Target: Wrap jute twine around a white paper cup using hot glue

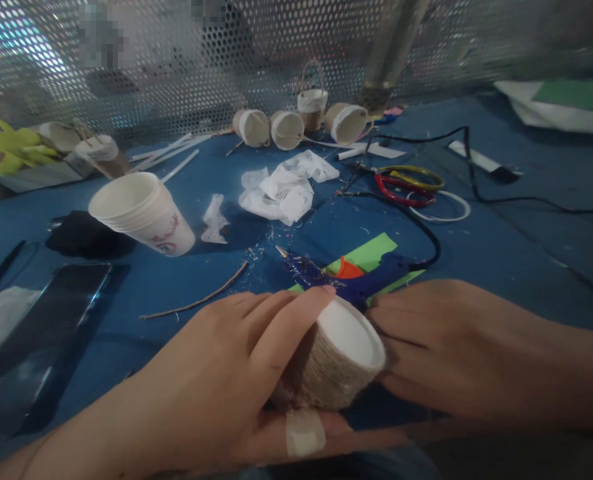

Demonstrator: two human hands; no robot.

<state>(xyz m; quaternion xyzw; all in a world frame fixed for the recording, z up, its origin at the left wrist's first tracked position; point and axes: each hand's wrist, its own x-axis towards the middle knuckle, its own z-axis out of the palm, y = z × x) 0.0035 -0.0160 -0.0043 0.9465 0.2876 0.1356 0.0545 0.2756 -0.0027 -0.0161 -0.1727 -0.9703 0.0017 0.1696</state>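
In the head view, my left hand (236, 373) is wrapped round a paper cup (341, 360) bound in brown twine, its white round end facing up and right. A pale bandage (305, 432) circles the left thumb. Against the cup's right side sits my right hand (441, 347), fingers curled, their tips hidden behind the cup. Just beyond both hands lies a blue hot glue gun (356, 283), nozzle pointing left, with dried glue strands on it. Under it are a green paper strip (371, 252) and an orange piece (347, 268).
Stacked white paper cups (146, 213) lean at left near a black phone (51, 333). A loose twine piece (196, 307), crumpled white tissue (286, 190) and coloured wire loops (411, 187) lie beyond. Several wrapped cups (287, 130) line the perforated metal screen (176, 73). A black cord (469, 160) crosses the right.
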